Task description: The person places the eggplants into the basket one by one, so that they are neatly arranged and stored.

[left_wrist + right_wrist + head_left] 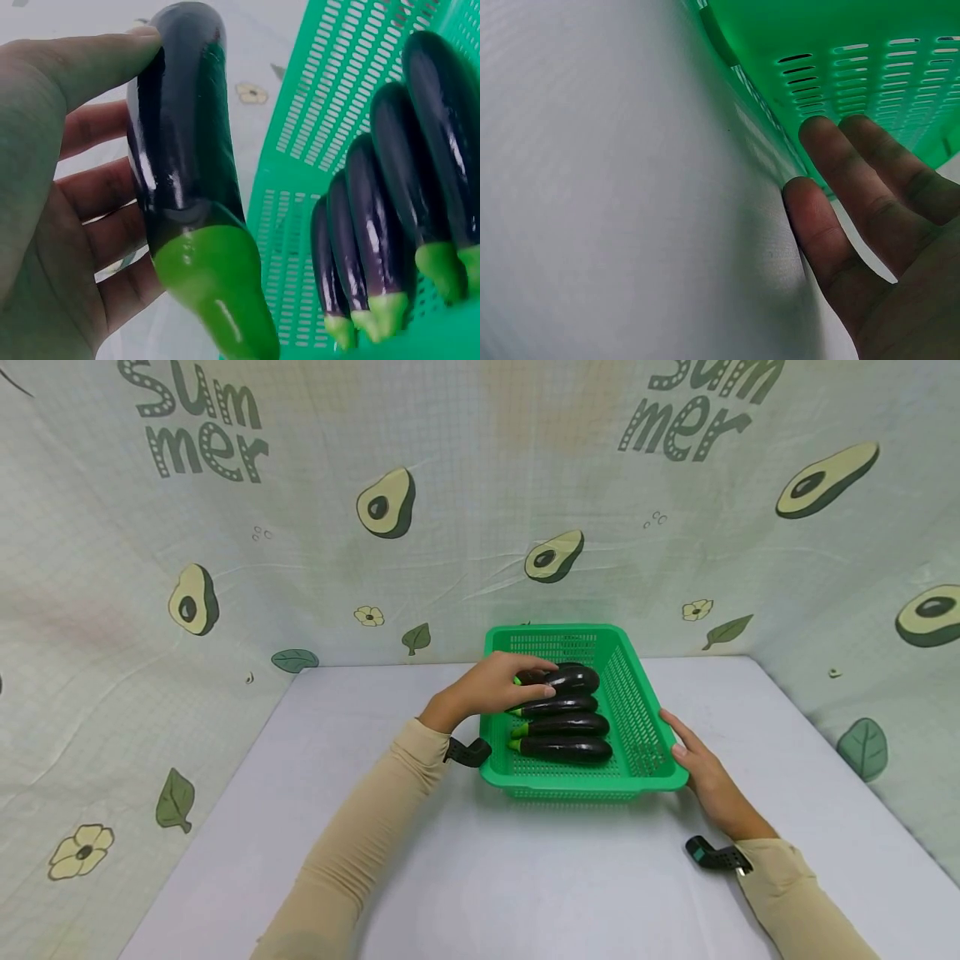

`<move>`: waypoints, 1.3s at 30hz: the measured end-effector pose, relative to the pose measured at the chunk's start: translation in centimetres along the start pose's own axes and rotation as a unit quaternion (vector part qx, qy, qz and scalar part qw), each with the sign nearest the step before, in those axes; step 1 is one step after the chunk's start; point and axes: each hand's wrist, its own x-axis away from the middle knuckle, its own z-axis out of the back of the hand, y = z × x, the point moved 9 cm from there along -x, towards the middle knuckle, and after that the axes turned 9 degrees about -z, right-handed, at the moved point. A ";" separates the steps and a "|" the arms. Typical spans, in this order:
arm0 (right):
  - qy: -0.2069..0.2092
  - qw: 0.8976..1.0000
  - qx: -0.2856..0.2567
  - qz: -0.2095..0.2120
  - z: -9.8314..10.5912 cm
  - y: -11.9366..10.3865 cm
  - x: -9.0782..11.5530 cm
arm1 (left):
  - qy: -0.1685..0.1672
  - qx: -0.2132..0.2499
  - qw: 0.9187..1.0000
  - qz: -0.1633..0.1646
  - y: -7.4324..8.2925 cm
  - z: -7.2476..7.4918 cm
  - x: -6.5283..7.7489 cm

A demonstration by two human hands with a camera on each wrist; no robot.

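Note:
My left hand (498, 683) reaches over the left side of a green plastic basket (652, 781) and grips a glossy dark purple eggplant (184, 127). The thumb lies on one side of it and the fingers on the other, with its green stem end towards the wrist. Several more eggplants (564, 749) lie side by side in the basket, stems to the left; the farther ones are partly hidden by the hand. My right hand (708, 781) touches the basket's right rim, and in the right wrist view its straight fingers (847, 161) rest against the slotted outer wall.
The basket stands on a white-covered table (420, 893), near its back edge. Behind and beside the table hangs a pale cloth (465, 460) printed with avocados, leaves and lettering. Each wrist wears a black strap (468, 752).

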 end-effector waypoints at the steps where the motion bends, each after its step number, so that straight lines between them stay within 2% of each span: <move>1: 0.001 1.000 -0.001 -0.001 0.0 0.0 0.0 | -0.002 0.002 1.000 -0.004 0.2 -0.2 -0.1; 8: 0.003 1.000 0.010 -0.001 -0.2 0.1 -0.1 | -0.032 0.004 0.999 -0.016 1.0 -1.7 -0.3; 21: 0.000 1.000 0.002 -0.002 -0.3 -0.2 -0.1 | -0.053 0.012 0.998 -0.031 1.3 -3.1 -0.4; 39: -0.006 1.000 0.001 0.003 -0.6 -0.3 -0.2 | -0.080 0.017 0.996 -0.018 1.1 -4.0 0.0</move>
